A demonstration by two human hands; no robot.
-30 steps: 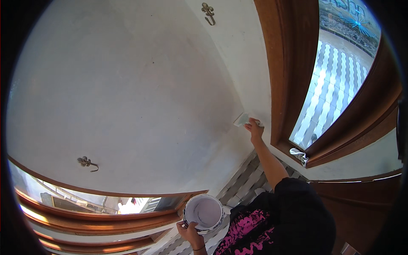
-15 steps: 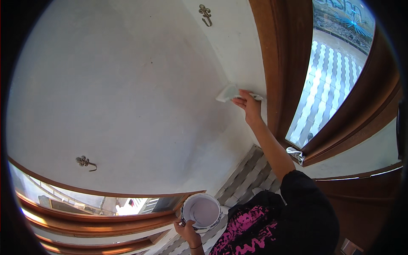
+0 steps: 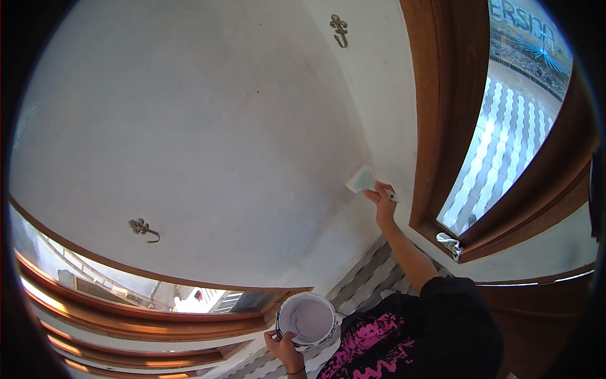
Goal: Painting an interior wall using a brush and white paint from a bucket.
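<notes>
A wide paintbrush (image 3: 362, 180) with pale bristles lies against the wall (image 3: 208, 132), close to the corner by the wooden frame. My right hand (image 3: 382, 197) is closed round its handle, whose end shows beyond the fingers. Low in the view, my left hand (image 3: 284, 348) grips the rim of a round paint bucket (image 3: 307, 319), with the thumb over the edge. Inside the bucket is a pale, greyish-lilac coating; how deep it is I cannot tell.
One metal hook (image 3: 339, 30) is fixed high on the wall, another metal hook (image 3: 144, 230) at the lower left. A brown wooden window frame (image 3: 442, 114) stands at right, with a crumpled cloth (image 3: 450, 245) on its sill. Another window (image 3: 126, 287) runs along the lower left.
My right hand has brought the paintbrush down along the wall near the corner. The view has shifted slightly, while my left hand keeps hold of the bucket.
</notes>
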